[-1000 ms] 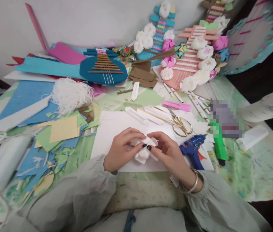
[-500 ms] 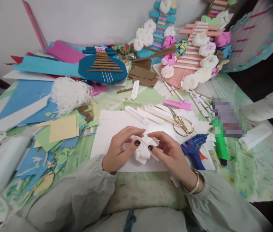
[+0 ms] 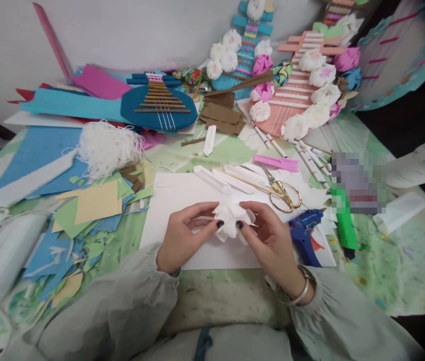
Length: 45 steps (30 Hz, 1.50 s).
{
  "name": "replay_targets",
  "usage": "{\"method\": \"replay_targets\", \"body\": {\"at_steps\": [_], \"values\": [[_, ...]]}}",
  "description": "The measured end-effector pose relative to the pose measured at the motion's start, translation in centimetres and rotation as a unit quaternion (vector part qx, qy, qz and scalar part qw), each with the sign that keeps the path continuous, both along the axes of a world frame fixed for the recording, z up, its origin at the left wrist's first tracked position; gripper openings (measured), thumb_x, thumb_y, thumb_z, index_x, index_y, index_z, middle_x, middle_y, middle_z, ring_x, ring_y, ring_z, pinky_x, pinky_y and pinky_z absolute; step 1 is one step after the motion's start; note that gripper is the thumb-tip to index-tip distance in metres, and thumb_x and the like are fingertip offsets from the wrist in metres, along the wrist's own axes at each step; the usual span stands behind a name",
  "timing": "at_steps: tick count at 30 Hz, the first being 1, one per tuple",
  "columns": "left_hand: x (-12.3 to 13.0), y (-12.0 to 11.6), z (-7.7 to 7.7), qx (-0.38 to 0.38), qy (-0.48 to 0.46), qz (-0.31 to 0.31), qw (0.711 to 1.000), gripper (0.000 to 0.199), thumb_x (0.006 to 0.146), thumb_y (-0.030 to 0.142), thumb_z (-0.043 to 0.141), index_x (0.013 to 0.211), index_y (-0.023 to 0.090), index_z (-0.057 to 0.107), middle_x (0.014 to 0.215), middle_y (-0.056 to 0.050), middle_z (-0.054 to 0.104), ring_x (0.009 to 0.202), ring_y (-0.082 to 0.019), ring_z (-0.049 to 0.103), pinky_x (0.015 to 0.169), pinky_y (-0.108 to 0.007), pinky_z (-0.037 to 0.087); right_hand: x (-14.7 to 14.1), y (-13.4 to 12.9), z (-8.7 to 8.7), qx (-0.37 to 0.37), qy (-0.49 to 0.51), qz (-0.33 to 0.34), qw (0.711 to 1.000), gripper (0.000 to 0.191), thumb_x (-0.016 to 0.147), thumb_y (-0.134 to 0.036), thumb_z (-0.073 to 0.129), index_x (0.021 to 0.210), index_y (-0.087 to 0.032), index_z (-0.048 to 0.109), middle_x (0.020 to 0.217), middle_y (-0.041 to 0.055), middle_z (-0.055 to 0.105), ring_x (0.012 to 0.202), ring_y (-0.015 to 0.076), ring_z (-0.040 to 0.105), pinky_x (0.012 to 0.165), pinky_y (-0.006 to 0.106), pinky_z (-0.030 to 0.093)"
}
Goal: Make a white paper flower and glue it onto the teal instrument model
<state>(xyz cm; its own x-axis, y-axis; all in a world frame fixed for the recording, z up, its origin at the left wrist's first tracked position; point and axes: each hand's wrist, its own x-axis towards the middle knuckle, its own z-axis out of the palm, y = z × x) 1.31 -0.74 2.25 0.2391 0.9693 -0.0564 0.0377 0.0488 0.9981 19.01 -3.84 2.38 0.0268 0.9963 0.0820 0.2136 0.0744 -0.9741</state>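
Observation:
A white paper flower [image 3: 229, 224] with ruffled petals is held between both hands, above a sheet of white paper [image 3: 167, 200]. My left hand [image 3: 188, 233] pinches its left side, the thumb on the front petals and the fingers behind. On the opposite side my right hand [image 3: 268, 238] grips it the same way. Parts of the petals are hidden by the fingers. Right of my right hand lies a blue glue gun [image 3: 304, 235]. Gold-handled scissors [image 3: 283, 195] rest beyond it, near folded white paper strips [image 3: 212, 179].
Paper scraps [image 3: 97, 200] and a tangle of white string [image 3: 109, 148] cover the left side. Paper lutes, one dark blue [image 3: 160, 110] and one pink with flowers [image 3: 287, 103], stand at the back. Markers [image 3: 312, 163] and a green utility knife [image 3: 347, 228] lie right.
The flower has tilted and risen slightly between my hands, its petals now facing more upward. My thumbs have shifted a little to the right. The things on the table have stayed put.

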Motion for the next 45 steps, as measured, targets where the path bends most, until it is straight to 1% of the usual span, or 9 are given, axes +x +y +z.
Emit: {"method": "replay_targets", "body": {"at_steps": [6,11,16,25,28,30,35,39,45], "values": [[0.16,-0.19,0.19,0.088,0.049,0.017,0.995,0.026,0.076,0.021,0.066,0.102,0.015,0.066,0.103,-0.008,0.067,0.089,-0.018,0.064,0.080,-0.031,0.057,-0.24,-0.11,-0.13,-0.010,0.012,0.003,1.000,0.028,0.083,-0.023,0.056,0.111,-0.024,0.053,0.102,0.0060,0.059,0.088,0.0180,0.059,0.077,0.032,0.053],[0.07,-0.16,0.53,0.138,0.071,-0.024,0.988,0.021,0.080,0.019,0.061,0.101,0.016,0.066,0.102,-0.009,0.066,0.095,-0.019,0.061,0.079,-0.030,0.055,-0.17,-0.16,-0.06,-0.011,0.010,-0.001,1.000,0.028,0.084,-0.023,0.056,0.112,-0.024,0.053,0.099,0.0051,0.059,0.084,0.0168,0.057,0.074,0.030,0.052],[-0.21,0.01,0.66,0.170,0.057,-0.053,0.982,0.021,0.086,0.021,0.053,0.102,0.017,0.066,0.103,-0.009,0.065,0.099,-0.020,0.059,0.083,-0.030,0.051,-0.14,-0.18,-0.10,-0.006,0.010,-0.006,1.000,0.028,0.083,-0.021,0.056,0.111,-0.024,0.054,0.098,0.0042,0.058,0.082,0.0155,0.056,0.072,0.028,0.051],[-0.22,-0.36,-0.01,0.090,-0.052,-0.046,0.994,0.031,0.086,0.021,0.055,0.117,0.020,0.057,0.117,-0.009,0.059,0.107,-0.020,0.056,0.087,-0.029,0.050,-0.10,-0.12,0.13,0.006,0.021,-0.005,1.000,0.026,0.082,-0.021,0.058,0.108,-0.023,0.056,0.094,0.0035,0.058,0.080,0.0150,0.056,0.068,0.026,0.049],[-0.30,-0.32,0.02,0.072,-0.050,-0.074,0.993,0.032,0.085,0.023,0.056,0.117,0.019,0.057,0.117,-0.010,0.057,0.108,-0.022,0.056,0.089,-0.033,0.050,-0.15,-0.11,0.09,0.004,0.023,-0.006,1.000,0.023,0.082,-0.021,0.058,0.105,-0.023,0.056,0.090,0.0029,0.057,0.078,0.0147,0.055,0.066,0.025,0.049],[-0.36,-0.26,0.13,0.071,-0.045,-0.101,0.991,0.034,0.084,0.024,0.057,0.118,0.018,0.057,0.116,-0.012,0.056,0.106,-0.024,0.056,0.087,-0.035,0.051,-0.17,-0.11,0.07,0.009,0.042,-0.007,0.999,0.025,0.082,-0.021,0.058,0.106,-0.023,0.054,0.097,0.0042,0.057,0.086,0.0162,0.056,0.070,0.027,0.050],[-0.50,-0.13,0.40,0.115,-0.010,-0.127,0.985,0.036,0.083,0.022,0.057,0.119,0.018,0.057,0.118,-0.012,0.054,0.110,-0.025,0.052,0.085,-0.033,0.051,-0.01,-0.07,0.23,0.003,0.046,0.023,0.999,0.044,0.083,-0.018,0.055,0.126,-0.026,0.046,0.109,0.0057,0.057,0.090,0.0162,0.057,0.074,0.028,0.051],[-0.53,-0.12,0.48,0.127,0.008,-0.135,0.983,0.038,0.082,0.020,0.059,0.120,0.020,0.057,0.120,-0.012,0.053,0.112,-0.025,0.051,0.084,-0.032,0.052,0.13,0.09,0.50,0.039,0.005,0.032,0.999,0.032,0.083,-0.015,0.054,0.113,-0.025,0.059,0.108,0.0053,0.059,0.096,0.0172,0.055,0.073,0.027,0.049],[-0.52,-0.30,0.47,0.108,0.000,-0.134,0.985,0.038,0.082,0.020,0.059,0.120,0.020,0.057,0.122,-0.013,0.052,0.113,-0.026,0.051,0.081,-0.031,0.052,0.06,0.07,0.66,0.049,-0.005,0.025,0.998,0.031,0.082,-0.013,0.054,0.110,-0.024,0.061,0.105,0.0046,0.060,0.094,0.0165,0.056,0.068,0.024,0.049]]}}
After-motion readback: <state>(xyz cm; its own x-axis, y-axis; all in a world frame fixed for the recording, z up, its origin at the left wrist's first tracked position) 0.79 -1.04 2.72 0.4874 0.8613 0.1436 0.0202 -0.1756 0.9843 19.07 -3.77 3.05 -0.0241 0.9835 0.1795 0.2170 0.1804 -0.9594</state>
